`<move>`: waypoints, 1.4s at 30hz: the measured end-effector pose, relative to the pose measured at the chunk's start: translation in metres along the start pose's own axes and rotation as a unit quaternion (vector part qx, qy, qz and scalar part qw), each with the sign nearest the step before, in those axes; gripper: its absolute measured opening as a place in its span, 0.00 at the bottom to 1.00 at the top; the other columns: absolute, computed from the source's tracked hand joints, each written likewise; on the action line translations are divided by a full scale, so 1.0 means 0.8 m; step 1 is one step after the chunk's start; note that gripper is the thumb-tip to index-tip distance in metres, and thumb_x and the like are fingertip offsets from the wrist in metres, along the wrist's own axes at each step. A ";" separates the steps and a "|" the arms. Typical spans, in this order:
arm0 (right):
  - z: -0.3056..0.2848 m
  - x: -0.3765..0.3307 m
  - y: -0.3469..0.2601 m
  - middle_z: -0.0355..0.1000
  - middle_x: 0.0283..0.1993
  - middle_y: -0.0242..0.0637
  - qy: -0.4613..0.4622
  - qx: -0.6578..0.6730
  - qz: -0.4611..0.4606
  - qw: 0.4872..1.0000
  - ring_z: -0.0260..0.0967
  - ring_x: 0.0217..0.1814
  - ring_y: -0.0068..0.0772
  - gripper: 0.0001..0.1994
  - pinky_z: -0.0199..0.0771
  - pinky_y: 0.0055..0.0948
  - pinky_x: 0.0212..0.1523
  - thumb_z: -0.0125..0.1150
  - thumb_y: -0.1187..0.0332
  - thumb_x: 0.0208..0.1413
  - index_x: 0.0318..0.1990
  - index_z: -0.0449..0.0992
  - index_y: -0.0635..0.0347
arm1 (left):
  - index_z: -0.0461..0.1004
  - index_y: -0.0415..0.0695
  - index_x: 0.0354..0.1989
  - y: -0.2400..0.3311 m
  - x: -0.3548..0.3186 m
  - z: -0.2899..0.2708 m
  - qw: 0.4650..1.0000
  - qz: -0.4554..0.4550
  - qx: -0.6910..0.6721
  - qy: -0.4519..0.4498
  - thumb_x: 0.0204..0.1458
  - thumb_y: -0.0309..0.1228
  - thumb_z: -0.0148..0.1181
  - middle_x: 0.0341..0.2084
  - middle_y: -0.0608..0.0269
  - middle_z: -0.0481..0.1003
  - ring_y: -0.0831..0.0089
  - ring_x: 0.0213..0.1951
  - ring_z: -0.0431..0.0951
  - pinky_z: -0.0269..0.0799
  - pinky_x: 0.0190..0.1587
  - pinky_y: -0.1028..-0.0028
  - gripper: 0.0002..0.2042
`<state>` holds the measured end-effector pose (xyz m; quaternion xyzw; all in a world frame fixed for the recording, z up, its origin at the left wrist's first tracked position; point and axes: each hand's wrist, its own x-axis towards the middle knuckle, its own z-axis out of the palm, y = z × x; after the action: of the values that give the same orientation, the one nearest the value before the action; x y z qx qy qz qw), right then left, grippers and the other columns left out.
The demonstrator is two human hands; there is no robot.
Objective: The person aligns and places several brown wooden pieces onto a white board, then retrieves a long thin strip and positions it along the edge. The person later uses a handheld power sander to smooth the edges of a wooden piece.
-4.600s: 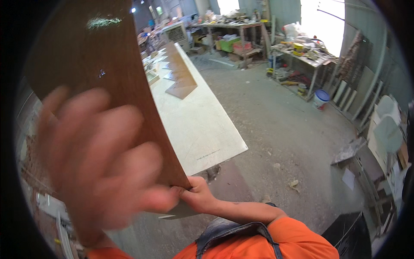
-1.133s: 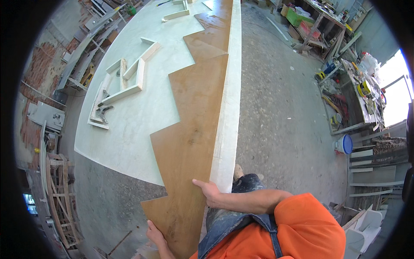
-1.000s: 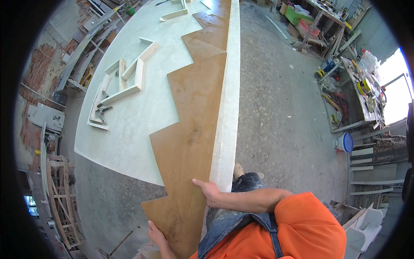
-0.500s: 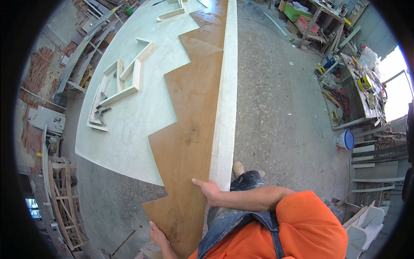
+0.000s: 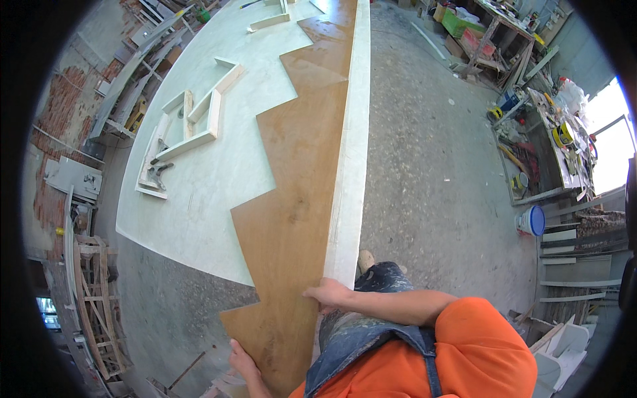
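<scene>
Shifted slightly further along the pale desk (image 5: 199, 192) since half a second ago: brown sawtooth-cut board (image 5: 298, 219), lying flat, straight edge flush with the desk's right rim. Right hand (image 5: 326, 293) fingers clasp that edge; left hand (image 5: 243, 359) apparently grips the overhanging near end, steadying its unsupported weight. Wooden frames (image 5: 192, 123) lie well apart.

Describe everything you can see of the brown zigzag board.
The brown zigzag board is a long, thin, plywood-like sheet, straight on its right edge and stepped like a saw on its left. It lies flat along the white worktable, its near end overhanging. The right hand presses its right edge; the left hand supports the overhanging end.
</scene>
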<state>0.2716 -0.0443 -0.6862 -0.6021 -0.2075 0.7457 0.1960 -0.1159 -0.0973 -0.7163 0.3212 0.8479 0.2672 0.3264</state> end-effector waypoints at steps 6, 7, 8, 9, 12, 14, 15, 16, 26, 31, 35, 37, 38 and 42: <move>-0.030 0.001 -0.013 0.79 0.25 0.40 -0.033 -0.241 -0.012 0.970 0.78 0.25 0.35 0.23 0.82 0.32 0.31 0.58 0.49 0.56 0.29 0.82 0.64 | 0.79 0.27 0.39 -0.012 0.000 0.013 0.998 0.047 -0.048 0.012 0.67 0.47 0.50 0.32 0.54 0.81 0.69 0.32 0.77 0.73 0.38 0.67 0.27; -0.036 0.001 -0.015 0.78 0.24 0.40 -0.042 -0.291 -0.030 0.955 0.78 0.24 0.35 0.23 0.81 0.32 0.30 0.58 0.49 0.56 0.28 0.82 0.64 | 0.79 0.27 0.39 -0.012 -0.001 0.015 0.998 0.043 -0.053 0.011 0.67 0.47 0.50 0.32 0.54 0.81 0.69 0.32 0.77 0.73 0.38 0.67 0.28; -0.041 0.000 -0.017 0.78 0.22 0.40 -0.051 -0.340 -0.047 0.938 0.78 0.23 0.35 0.23 0.81 0.33 0.30 0.57 0.49 0.55 0.26 0.82 0.64 | 0.79 0.27 0.39 -0.011 -0.004 0.016 0.998 0.039 -0.057 0.010 0.67 0.47 0.50 0.32 0.54 0.81 0.69 0.32 0.77 0.73 0.38 0.67 0.28; -0.044 0.000 -0.019 0.77 0.22 0.40 -0.039 -0.362 -0.066 0.929 0.77 0.23 0.35 0.23 0.80 0.34 0.30 0.57 0.49 0.55 0.26 0.82 0.63 | 0.79 0.27 0.39 -0.010 -0.005 0.018 0.997 0.035 -0.062 0.010 0.67 0.47 0.50 0.32 0.54 0.81 0.69 0.32 0.77 0.73 0.38 0.67 0.28; -0.056 -0.008 -0.026 0.77 0.22 0.42 -0.022 -0.400 -0.091 0.912 0.78 0.25 0.38 0.22 0.79 0.38 0.33 0.58 0.48 0.54 0.28 0.83 0.61 | 0.79 0.27 0.39 -0.028 0.002 0.021 0.998 0.038 -0.054 0.004 0.66 0.48 0.51 0.31 0.54 0.81 0.69 0.32 0.77 0.73 0.37 0.67 0.28; -0.070 -0.013 -0.037 0.77 0.23 0.42 -0.034 -0.389 -0.073 0.918 0.79 0.29 0.41 0.21 0.78 0.40 0.38 0.59 0.48 0.54 0.30 0.83 0.60 | 0.79 0.27 0.39 -0.040 0.005 0.023 0.998 0.028 -0.047 0.005 0.66 0.48 0.52 0.31 0.54 0.81 0.69 0.32 0.77 0.73 0.38 0.67 0.28; -0.082 -0.009 -0.042 0.79 0.25 0.43 0.005 -0.381 -0.080 0.921 0.79 0.31 0.42 0.20 0.79 0.41 0.39 0.60 0.49 0.54 0.32 0.83 0.60 | 0.79 0.26 0.39 -0.045 0.006 0.023 0.999 0.023 -0.044 0.006 0.66 0.48 0.52 0.31 0.54 0.81 0.69 0.32 0.76 0.73 0.38 0.67 0.28; -0.100 0.002 -0.045 0.80 0.28 0.43 0.046 -0.372 -0.087 0.923 0.80 0.32 0.44 0.19 0.79 0.41 0.40 0.62 0.51 0.54 0.34 0.83 0.60 | 0.79 0.26 0.38 -0.046 0.007 0.026 0.998 0.023 -0.050 0.008 0.66 0.48 0.52 0.31 0.54 0.81 0.69 0.32 0.76 0.73 0.38 0.66 0.28; -0.193 0.052 -0.140 0.79 0.33 0.46 0.283 -0.049 -0.194 0.938 0.79 0.29 0.36 0.38 0.80 0.35 0.37 0.63 0.68 0.46 0.69 0.63 0.60 | 0.78 0.24 0.37 -0.031 -0.001 0.030 0.996 0.026 -0.087 0.022 0.64 0.49 0.54 0.30 0.51 0.80 0.68 0.31 0.76 0.72 0.37 0.64 0.29; -0.200 0.090 -0.119 0.80 0.35 0.48 0.330 -0.101 -0.222 0.912 0.80 0.33 0.39 0.38 0.79 0.35 0.41 0.63 0.68 0.43 0.68 0.65 0.60 | 0.78 0.24 0.36 -0.054 0.012 0.030 0.995 0.008 -0.094 0.012 0.65 0.48 0.53 0.30 0.52 0.80 0.67 0.31 0.76 0.72 0.37 0.64 0.29; -0.204 0.099 -0.112 0.73 0.25 0.32 0.334 -0.114 -0.246 0.903 0.72 0.23 0.22 0.40 0.77 0.25 0.27 0.61 0.75 0.46 0.72 0.59 0.61 | 0.78 0.25 0.37 -0.026 0.001 0.029 0.997 0.006 -0.081 0.011 0.65 0.48 0.52 0.31 0.53 0.80 0.67 0.32 0.77 0.72 0.38 0.65 0.28; -0.202 0.098 -0.111 0.78 0.33 0.40 0.325 -0.105 -0.231 0.911 0.77 0.36 0.34 0.40 0.77 0.33 0.40 0.62 0.70 0.44 0.70 0.62 0.59 | 0.78 0.26 0.38 -0.020 -0.001 0.029 0.996 0.014 -0.090 0.010 0.66 0.47 0.52 0.32 0.53 0.80 0.67 0.33 0.77 0.73 0.38 0.66 0.28; -0.200 0.097 -0.112 0.80 0.37 0.45 0.321 -0.100 -0.223 0.915 0.79 0.42 0.40 0.40 0.77 0.37 0.47 0.63 0.67 0.43 0.70 0.64 0.57 | 0.78 0.26 0.38 -0.015 -0.005 0.029 0.995 0.022 -0.095 0.010 0.66 0.47 0.52 0.32 0.52 0.80 0.68 0.33 0.77 0.73 0.38 0.66 0.28; -0.197 0.091 -0.117 0.79 0.37 0.44 0.319 -0.100 -0.220 0.916 0.79 0.42 0.41 0.40 0.77 0.37 0.47 0.63 0.67 0.43 0.70 0.63 0.57 | 0.78 0.29 0.43 -0.032 0.016 0.019 0.997 0.003 -0.069 -0.026 0.65 0.50 0.52 0.37 0.56 0.80 0.70 0.36 0.77 0.73 0.42 0.67 0.28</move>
<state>0.4151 0.0851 -0.7246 -0.7638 -0.3341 0.4272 0.3500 -0.1219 -0.1013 -0.7477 0.3073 0.8177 0.3176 0.3689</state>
